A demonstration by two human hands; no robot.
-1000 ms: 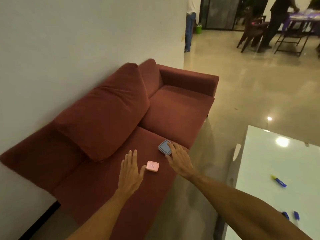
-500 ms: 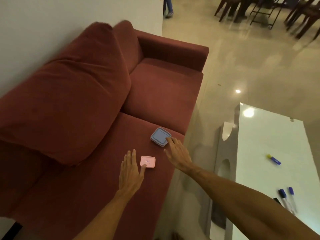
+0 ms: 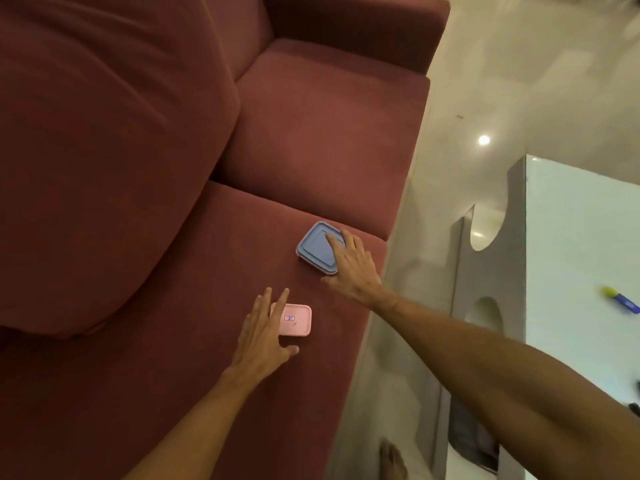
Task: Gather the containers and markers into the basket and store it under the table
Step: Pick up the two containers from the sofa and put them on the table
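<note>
A small pink lidded container (image 3: 296,321) lies on the near seat cushion of the red sofa (image 3: 311,133). My left hand (image 3: 264,336) reaches over its left side with fingers straight, thumb below it. A blue square lidded container (image 3: 317,249) sits further along the cushion near the front edge. My right hand (image 3: 349,265) lies on its right part, fingers spread over the lid. A yellow-and-blue marker (image 3: 621,300) lies on the white table (image 3: 581,258) at the right. No basket is in view.
A big red back cushion (image 3: 104,150) fills the left. The sofa armrest (image 3: 363,26) is at the top. A narrow strip of shiny floor (image 3: 398,341) separates sofa and table. My bare foot (image 3: 393,460) stands there. Dark marker tips (image 3: 635,408) peek in at the right edge.
The view has dropped and come closer to the sofa. My right hand has slid onto the blue container's lid; my left hand has moved over the pink container's left side.
</note>
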